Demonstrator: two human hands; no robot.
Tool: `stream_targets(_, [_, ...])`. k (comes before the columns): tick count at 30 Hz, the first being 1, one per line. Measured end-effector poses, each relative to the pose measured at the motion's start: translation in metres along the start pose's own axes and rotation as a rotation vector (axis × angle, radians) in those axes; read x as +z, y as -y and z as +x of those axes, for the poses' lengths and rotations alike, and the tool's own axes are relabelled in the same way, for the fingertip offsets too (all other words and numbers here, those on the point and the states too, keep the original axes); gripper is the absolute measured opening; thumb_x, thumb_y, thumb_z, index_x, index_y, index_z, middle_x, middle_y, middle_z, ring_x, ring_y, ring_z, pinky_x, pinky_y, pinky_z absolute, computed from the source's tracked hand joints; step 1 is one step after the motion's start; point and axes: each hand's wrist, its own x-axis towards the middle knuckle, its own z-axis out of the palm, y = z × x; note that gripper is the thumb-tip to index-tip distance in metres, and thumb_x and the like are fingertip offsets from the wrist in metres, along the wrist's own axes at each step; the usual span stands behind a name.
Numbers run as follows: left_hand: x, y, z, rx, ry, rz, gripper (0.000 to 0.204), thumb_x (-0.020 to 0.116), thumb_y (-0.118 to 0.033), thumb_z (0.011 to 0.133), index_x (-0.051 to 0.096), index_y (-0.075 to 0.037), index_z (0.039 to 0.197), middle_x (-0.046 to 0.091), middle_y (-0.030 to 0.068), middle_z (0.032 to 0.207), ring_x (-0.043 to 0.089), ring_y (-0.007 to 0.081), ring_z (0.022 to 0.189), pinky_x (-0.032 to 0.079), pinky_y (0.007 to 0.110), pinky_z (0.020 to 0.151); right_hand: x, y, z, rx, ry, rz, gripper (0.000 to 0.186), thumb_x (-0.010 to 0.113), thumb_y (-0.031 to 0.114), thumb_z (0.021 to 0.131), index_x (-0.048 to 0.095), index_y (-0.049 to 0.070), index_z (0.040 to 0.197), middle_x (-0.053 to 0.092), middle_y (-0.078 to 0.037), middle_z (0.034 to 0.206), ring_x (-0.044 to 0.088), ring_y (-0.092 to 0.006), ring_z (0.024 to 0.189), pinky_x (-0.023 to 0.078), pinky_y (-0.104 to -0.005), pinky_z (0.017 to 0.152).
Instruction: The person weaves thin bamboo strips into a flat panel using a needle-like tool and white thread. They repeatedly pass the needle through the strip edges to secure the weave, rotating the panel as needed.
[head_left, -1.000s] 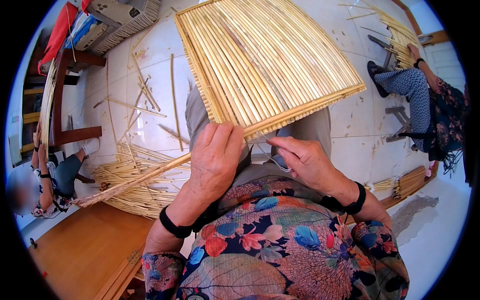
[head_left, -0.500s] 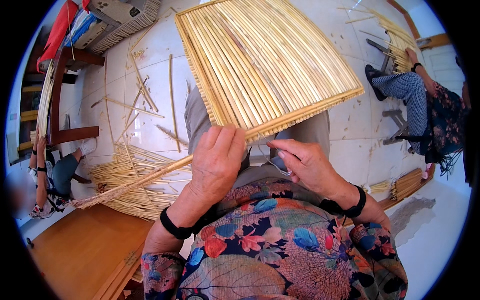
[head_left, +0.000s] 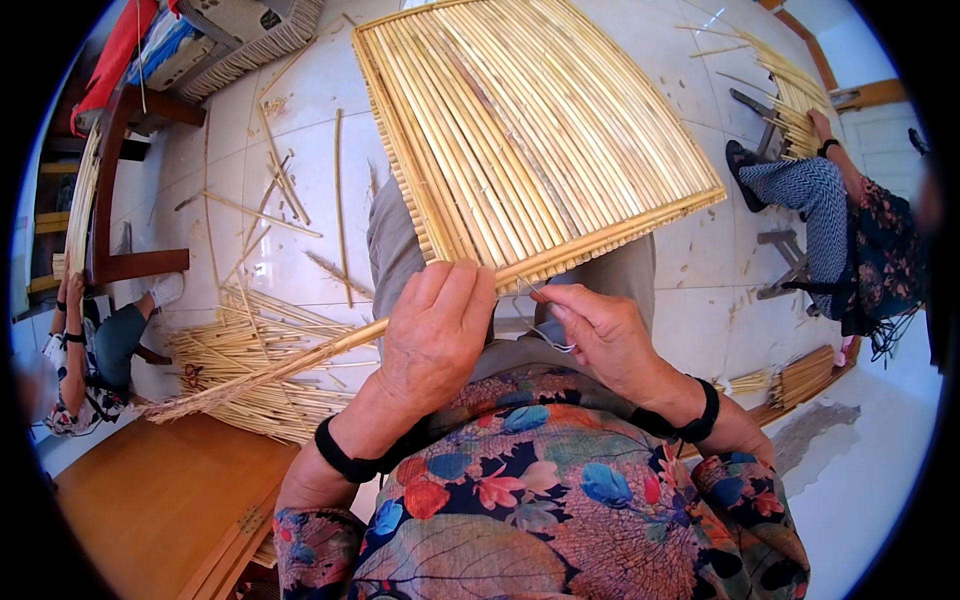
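Observation:
A mat of straight yellow reed stalks (head_left: 540, 130) rests across my knees, with a border of stalks along its edges. My left hand (head_left: 438, 322) is closed round the mat's near-left corner and the border stalk there. From beneath that hand a long stalk with a frayed, feathery end (head_left: 270, 376) sticks out to the left. Just right of it, my right hand (head_left: 605, 335) pinches a thin pale thread (head_left: 552, 343) close to the near border. The thread runs up to the border and loops below the fingers. Whatever lies between the fingertips is partly hidden.
Loose stalks (head_left: 250, 365) lie heaped on the tiled floor at left, beside an orange-brown wooden board (head_left: 160, 490). At far left a person (head_left: 95, 360) holds long stalks near a dark wooden frame (head_left: 140, 266). Another seated person (head_left: 880, 250) handles stalks at right.
The mat and both hands keep nearly the same places. My right hand has shifted very slightly, and its pinch stays at the border. The whole view has moved a little.

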Motion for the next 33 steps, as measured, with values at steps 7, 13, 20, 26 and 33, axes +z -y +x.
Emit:
stream_targets(7, [-0.003, -0.002, 0.001, -0.031, 0.016, -0.037, 0.045, 0.072, -0.001, 0.065, 0.062, 0.006, 0.108, 0.058, 0.0156, 0.101, 0.057, 0.0318, 0.088, 0.05, 0.039, 0.076, 0.001, 0.003, 0.003, -0.049, -0.024, -0.029, 0.022, 0.055, 0.005, 0.098, 0.061, 0.004, 0.119, 0.064, -0.01, 0.08, 0.06, -0.0145, 0.061, 0.049, -0.0296, 0.057])
stream_targets(13, [-0.002, -0.001, 0.001, -0.022, 0.026, -0.045, 0.043, 0.071, -0.001, 0.067, 0.062, 0.006, 0.108, 0.058, 0.0152, 0.1, 0.057, 0.0311, 0.088, 0.05, 0.038, 0.075, 0.003, -0.004, 0.005, -0.021, -0.06, 0.02, 0.018, 0.056, 0.007, 0.098, 0.063, 0.003, 0.115, 0.062, -0.009, 0.078, 0.057, -0.0123, 0.061, 0.048, -0.0286, 0.057])
stream_targets(20, [-0.002, -0.001, 0.001, -0.019, 0.04, -0.03, 0.04, 0.071, -0.002, 0.07, 0.062, 0.006, 0.108, 0.058, 0.0151, 0.1, 0.057, 0.0305, 0.087, 0.05, 0.038, 0.075, 0.006, 0.0, 0.003, 0.05, -0.063, 0.079, 0.018, 0.055, 0.011, 0.1, 0.064, 0.004, 0.114, 0.059, -0.004, 0.072, 0.054, -0.0089, 0.061, 0.046, -0.0266, 0.055])
stream_targets(26, [-0.001, -0.002, 0.0, -0.011, 0.038, -0.031, 0.04, 0.07, -0.002, 0.07, 0.062, 0.007, 0.108, 0.058, 0.0154, 0.1, 0.057, 0.0302, 0.087, 0.05, 0.038, 0.075, 0.005, 0.0, 0.003, 0.069, -0.06, 0.061, 0.018, 0.054, 0.013, 0.1, 0.064, 0.003, 0.112, 0.057, -0.004, 0.07, 0.053, -0.0094, 0.06, 0.046, -0.0277, 0.055])
stream_targets(33, [0.006, 0.0, 0.0, 0.066, -0.032, 0.027, 0.04, 0.057, -0.009, 0.069, 0.06, 0.009, 0.105, 0.053, 0.0133, 0.092, 0.052, 0.0253, 0.082, 0.046, 0.034, 0.071, 0.008, 0.01, 0.01, 0.076, -0.084, 0.077, 0.016, 0.054, 0.013, 0.1, 0.062, 0.001, 0.108, 0.059, -0.009, 0.069, 0.057, -0.0137, 0.057, 0.048, -0.0297, 0.055])
